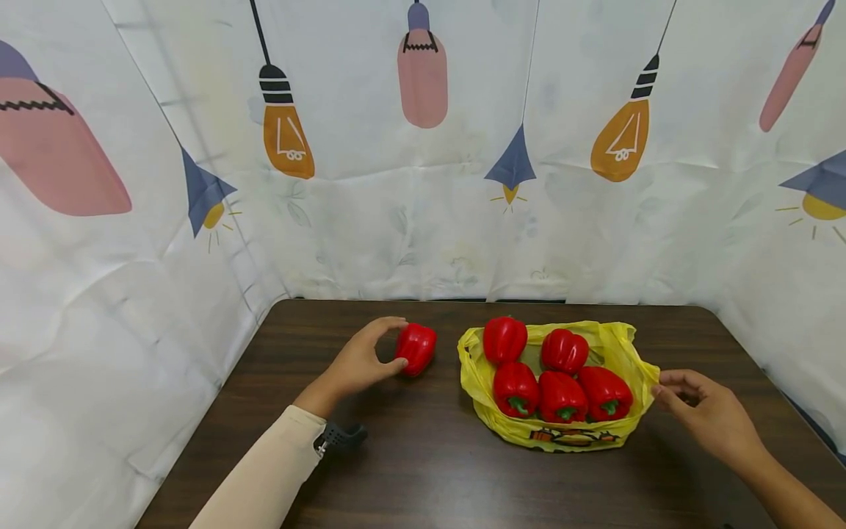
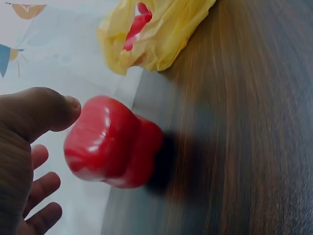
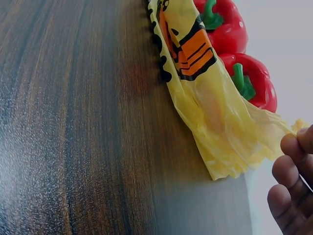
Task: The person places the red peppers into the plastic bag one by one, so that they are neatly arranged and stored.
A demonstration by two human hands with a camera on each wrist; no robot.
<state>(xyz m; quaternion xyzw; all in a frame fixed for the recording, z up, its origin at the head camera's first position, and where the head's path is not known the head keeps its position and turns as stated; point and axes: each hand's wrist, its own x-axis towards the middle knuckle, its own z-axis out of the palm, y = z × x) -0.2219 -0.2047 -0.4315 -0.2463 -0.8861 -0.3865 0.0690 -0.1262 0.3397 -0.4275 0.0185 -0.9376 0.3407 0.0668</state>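
A lone red bell pepper point(image 1: 416, 348) lies on the dark wooden table point(image 1: 429, 463), left of a yellow plastic bag point(image 1: 568, 435). My left hand point(image 1: 395, 342) is cupped round the pepper's left side with the fingers spread. In the left wrist view the thumb point(image 2: 44, 110) is just short of the pepper point(image 2: 112, 149) and the other fingers stand clear of it. Several red peppers point(image 1: 562, 375) lie in the open bag. My right hand point(image 1: 661, 386) hovers at the bag's right edge, fingers point(image 3: 293, 171) loosely curled beside the plastic point(image 3: 215, 117), gripping nothing.
A white cloth printed with light bulbs point(image 1: 423, 184) walls the table at the back and on both sides. A small dark clip point(image 1: 340, 436) sits at my left cuff. Bare tabletop lies in front of the bag and towards me.
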